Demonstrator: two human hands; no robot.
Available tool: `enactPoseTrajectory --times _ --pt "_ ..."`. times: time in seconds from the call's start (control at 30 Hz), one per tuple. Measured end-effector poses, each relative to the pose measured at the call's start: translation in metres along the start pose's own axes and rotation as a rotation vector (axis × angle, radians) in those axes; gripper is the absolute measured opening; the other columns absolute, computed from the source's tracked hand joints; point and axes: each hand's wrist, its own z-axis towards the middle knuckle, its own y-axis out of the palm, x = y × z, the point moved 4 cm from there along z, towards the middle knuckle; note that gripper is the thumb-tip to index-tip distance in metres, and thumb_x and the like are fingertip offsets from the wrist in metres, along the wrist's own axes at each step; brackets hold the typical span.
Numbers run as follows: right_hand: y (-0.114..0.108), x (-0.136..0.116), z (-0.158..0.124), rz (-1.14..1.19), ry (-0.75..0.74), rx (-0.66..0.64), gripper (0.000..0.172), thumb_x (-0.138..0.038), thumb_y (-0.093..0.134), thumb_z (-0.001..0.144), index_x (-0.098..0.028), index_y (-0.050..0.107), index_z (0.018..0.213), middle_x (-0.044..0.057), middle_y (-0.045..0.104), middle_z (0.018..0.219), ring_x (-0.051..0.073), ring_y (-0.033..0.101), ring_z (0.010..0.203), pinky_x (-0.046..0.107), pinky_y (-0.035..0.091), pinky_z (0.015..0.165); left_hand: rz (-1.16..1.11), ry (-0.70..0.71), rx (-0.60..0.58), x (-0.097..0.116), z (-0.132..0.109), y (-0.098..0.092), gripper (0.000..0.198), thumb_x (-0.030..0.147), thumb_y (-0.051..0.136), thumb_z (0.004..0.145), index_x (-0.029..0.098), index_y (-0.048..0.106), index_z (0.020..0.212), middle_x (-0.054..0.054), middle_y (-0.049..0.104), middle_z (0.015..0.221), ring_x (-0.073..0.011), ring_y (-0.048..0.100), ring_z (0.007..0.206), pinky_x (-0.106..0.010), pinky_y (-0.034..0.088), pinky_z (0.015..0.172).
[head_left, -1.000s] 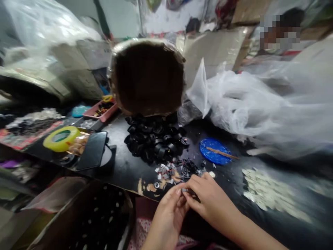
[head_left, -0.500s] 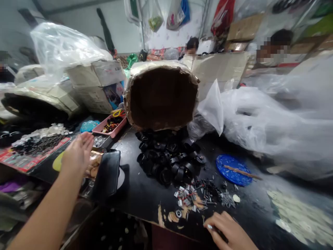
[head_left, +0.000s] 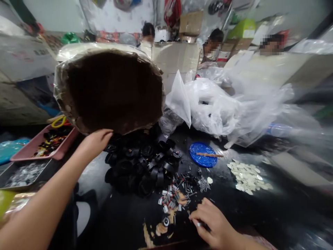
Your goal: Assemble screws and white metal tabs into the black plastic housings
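My left hand point(head_left: 95, 141) reaches forward over the black table point(head_left: 260, 211), fingers curled down at the lower rim of a tipped plastic-wrapped cardboard box point(head_left: 109, 88). Right by it lies a heap of black plastic parts point(head_left: 142, 165) that spills from the box's mouth. At the table's near edge my right hand point(head_left: 213, 224) rests with its fingers pinched on a small metal piece. Just beyond this hand lie small pins and white-and-grey bits point(head_left: 182, 189).
A blue lid with a stick on it point(head_left: 203, 155) and a patch of pale flat chips point(head_left: 248, 175) lie to the right. Clear plastic bags point(head_left: 234, 104) pile up behind. A pink tray point(head_left: 44, 142) and a grey tray point(head_left: 23, 172) sit left. Other people sit beyond the cardboard boxes.
My left hand left the right hand, swung out to the left, then came in to the box's lower rim. The right hand stayed low at the table edge. The view turned right.
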Motion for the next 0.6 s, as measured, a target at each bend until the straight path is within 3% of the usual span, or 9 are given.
enactPoseTrajectory --times 0.13,0.27,0.43,0.6 --pt "-0.005 -0.006 0.005 -0.016 -0.023 0.065 0.016 -0.014 0.043 0.086 -0.019 0.057 0.085 0.001 0.061 0.067 0.014 0.050 0.059 0.030 0.035 0.066 0.058 -0.040 -0.143 0.010 0.036 0.051 0.036 0.036 0.060 0.088 0.019 0.057 0.119 -0.011 0.059 0.123 -0.0269 0.061 0.103 -0.050 0.051 0.084" --pt "-0.005 -0.004 0.007 -0.014 -0.024 0.091 0.016 -0.017 0.043 0.086 -0.019 0.058 0.085 0.001 0.062 0.067 0.013 0.050 0.059 0.030 0.034 0.064 0.095 -0.011 -0.259 0.022 0.041 0.084 0.039 0.038 0.060 0.088 0.019 0.057 0.121 -0.011 0.057 0.128 -0.0288 0.058 0.109 -0.053 0.049 0.088" --pt "-0.002 0.006 0.003 0.003 0.019 0.080 0.016 -0.020 0.045 0.087 -0.018 0.061 0.086 0.001 0.063 0.068 0.013 0.050 0.059 0.030 0.035 0.066 0.154 0.036 -0.349 0.033 0.033 0.098 0.039 0.038 0.060 0.088 0.019 0.056 0.122 -0.012 0.055 0.131 -0.0299 0.056 0.113 -0.054 0.047 0.091" --pt "0.000 0.008 0.002 0.021 0.028 0.055 0.014 -0.021 0.048 0.085 -0.018 0.061 0.087 0.001 0.065 0.071 0.013 0.051 0.061 0.030 0.036 0.068 0.190 -0.027 -0.369 0.045 0.017 0.104 0.041 0.040 0.058 0.088 0.019 0.055 0.123 -0.012 0.055 0.131 -0.0299 0.056 0.112 -0.054 0.047 0.090"
